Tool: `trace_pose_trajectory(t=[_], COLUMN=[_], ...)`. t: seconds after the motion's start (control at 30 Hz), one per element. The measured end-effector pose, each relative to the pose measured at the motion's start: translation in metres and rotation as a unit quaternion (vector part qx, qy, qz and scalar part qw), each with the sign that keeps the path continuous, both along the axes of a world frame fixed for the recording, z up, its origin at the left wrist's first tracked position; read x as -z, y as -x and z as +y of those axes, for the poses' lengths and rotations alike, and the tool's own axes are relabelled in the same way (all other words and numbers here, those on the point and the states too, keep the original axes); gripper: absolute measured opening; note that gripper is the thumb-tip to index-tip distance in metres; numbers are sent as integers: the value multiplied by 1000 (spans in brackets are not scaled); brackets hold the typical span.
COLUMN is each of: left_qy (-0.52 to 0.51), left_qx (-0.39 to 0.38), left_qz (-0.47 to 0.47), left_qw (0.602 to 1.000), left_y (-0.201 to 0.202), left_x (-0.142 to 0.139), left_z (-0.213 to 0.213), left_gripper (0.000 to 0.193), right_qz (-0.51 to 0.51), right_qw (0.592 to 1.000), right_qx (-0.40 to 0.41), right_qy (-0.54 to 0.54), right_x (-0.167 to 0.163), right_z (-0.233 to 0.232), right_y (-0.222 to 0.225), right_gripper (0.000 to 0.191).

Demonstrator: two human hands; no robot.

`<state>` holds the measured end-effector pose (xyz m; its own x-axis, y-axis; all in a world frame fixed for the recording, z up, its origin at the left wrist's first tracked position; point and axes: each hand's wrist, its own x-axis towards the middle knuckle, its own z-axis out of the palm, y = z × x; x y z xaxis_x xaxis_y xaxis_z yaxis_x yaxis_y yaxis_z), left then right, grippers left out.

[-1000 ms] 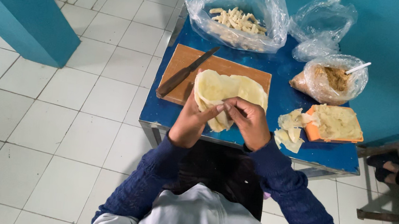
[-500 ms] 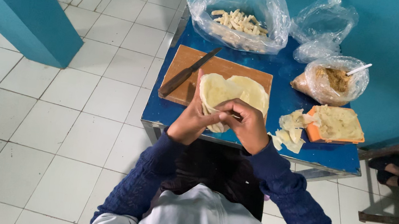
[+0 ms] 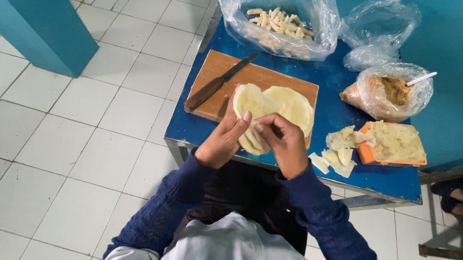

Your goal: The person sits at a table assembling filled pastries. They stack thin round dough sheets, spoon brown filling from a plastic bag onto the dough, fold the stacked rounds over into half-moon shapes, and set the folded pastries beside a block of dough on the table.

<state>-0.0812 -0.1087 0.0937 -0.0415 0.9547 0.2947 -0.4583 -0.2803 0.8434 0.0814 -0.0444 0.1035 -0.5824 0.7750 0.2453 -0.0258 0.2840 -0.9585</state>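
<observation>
Both my hands work a stack of thin pale round dough sheets (image 3: 280, 106) lying on a brown wooden cutting board (image 3: 220, 74). My left hand (image 3: 224, 138) holds the near left edge of the sheets, fingers flat against them. My right hand (image 3: 282, 141) pinches the near edge of a sheet from the right. A dark-handled knife (image 3: 219, 82) lies diagonally on the board's left part, apart from both hands.
The small blue table (image 3: 337, 101) carries a clear bag of pale sticks (image 3: 280, 20), an empty crumpled bag (image 3: 380, 28), a bag of brown filling with a white spoon (image 3: 390, 92), an orange tray of dough (image 3: 393, 144) and cut dough scraps (image 3: 338, 152). White tiled floor lies left.
My hands stay at the near edge of the dough sheets; the fingers have shifted slightly, the left hand now flatter against the stack.
</observation>
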Motion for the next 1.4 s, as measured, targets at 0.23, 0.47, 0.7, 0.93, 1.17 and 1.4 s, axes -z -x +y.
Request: trace_pose_trajectory(t=[0.23, 0.47, 0.7, 0.93, 1.17, 1.4], left_qy=[2, -4, 15, 52, -6, -5], left_qx=[49, 72, -5, -199, -121, -132], left_qz=[30, 3, 29, 258, 38, -43], left_qw=[998, 997, 999, 944, 992, 990], left_y=[2, 6, 1, -21, -16, -21], left_x=[-5, -7, -4, -11, -19, -5], left_z=[2, -6, -4, -12, -19, -10], left_gripper=[104, 91, 54, 42, 40, 30], right_qz=[15, 70, 157, 26, 59, 65], right_qw=[994, 982, 963, 953, 955, 965], right_qx=[-35, -23, -1, 212, 253, 210], right_qy=[98, 175, 221, -216, -144, -147], right_x=[3, 23, 25, 21, 17, 17], right_z=[7, 28, 14, -16, 13, -1], right_y=[-2, -12, 1, 33, 20, 19], right_gripper=[16, 16, 23, 28, 22, 23])
